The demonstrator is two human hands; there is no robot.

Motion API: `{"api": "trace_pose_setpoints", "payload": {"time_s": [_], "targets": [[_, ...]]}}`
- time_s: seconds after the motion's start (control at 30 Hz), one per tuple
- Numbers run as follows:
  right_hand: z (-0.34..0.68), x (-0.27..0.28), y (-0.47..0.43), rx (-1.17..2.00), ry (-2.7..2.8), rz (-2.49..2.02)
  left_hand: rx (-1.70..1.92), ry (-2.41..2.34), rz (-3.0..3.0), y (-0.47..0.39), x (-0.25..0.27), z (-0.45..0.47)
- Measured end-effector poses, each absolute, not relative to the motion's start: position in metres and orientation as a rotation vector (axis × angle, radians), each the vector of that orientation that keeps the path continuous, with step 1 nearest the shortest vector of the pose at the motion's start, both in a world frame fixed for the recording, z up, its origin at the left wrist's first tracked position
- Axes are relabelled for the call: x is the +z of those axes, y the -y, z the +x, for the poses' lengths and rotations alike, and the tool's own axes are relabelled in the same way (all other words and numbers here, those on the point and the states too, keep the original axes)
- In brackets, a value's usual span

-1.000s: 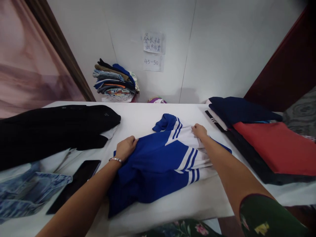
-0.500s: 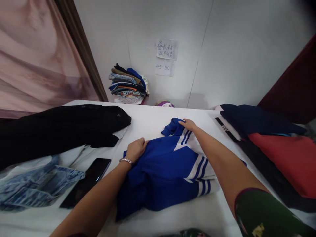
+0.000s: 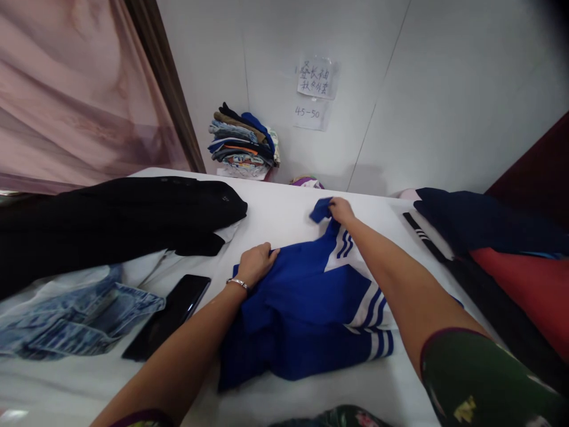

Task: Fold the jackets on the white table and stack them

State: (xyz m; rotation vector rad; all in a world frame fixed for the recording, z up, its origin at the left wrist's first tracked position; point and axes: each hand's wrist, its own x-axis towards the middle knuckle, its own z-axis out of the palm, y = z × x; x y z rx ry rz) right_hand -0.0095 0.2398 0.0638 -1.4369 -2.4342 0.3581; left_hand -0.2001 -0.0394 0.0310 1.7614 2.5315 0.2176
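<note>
A blue jacket (image 3: 297, 302) with white panels and blue stripes lies partly folded on the white table (image 3: 278, 204) before me. My right hand (image 3: 341, 211) pinches its far sleeve and holds the blue cuff end a little above the tabletop. On the jacket's left edge rests my left hand (image 3: 256, 263), its fingers closed on the fabric, a bracelet on the wrist. Part of the striped section is hidden behind my right forearm.
Left lie a black garment (image 3: 133, 219), light-blue denim (image 3: 80, 323) and a black phone (image 3: 173, 314). Navy (image 3: 484, 222) and red (image 3: 528, 290) clothes are on the right. A folded clothes stack (image 3: 244, 142) stands beyond the far edge, below paper signs (image 3: 315, 89) on the wall.
My right hand has lifted the sleeve's cuff end off the table. The left hand stays at the jacket's left edge. The whole view has shifted slightly.
</note>
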Motion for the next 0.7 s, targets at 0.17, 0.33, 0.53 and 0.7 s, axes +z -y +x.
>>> {"api": "trace_pose_setpoints", "payload": {"time_s": [0.17, 0.33, 0.53, 0.7], "targets": [[0.02, 0.078, -0.245, 0.402, 2.099, -1.483, 0.237, -2.529, 1.761, 0.039, 0.03, -0.201], [0.05, 0.054, -0.202, 0.477, 2.123, -1.331, 0.229, -2.533, 1.754, 0.039, 0.031, -0.201], [0.09, 0.02, -0.138, 0.513, 2.311, -0.993, 0.237, -2.545, 1.784, 0.038, 0.029, -0.201], [0.136, 0.023, -0.1, 0.608, 2.209, -1.084, 0.228, -2.553, 1.786, 0.037, 0.031, -0.201]]}}
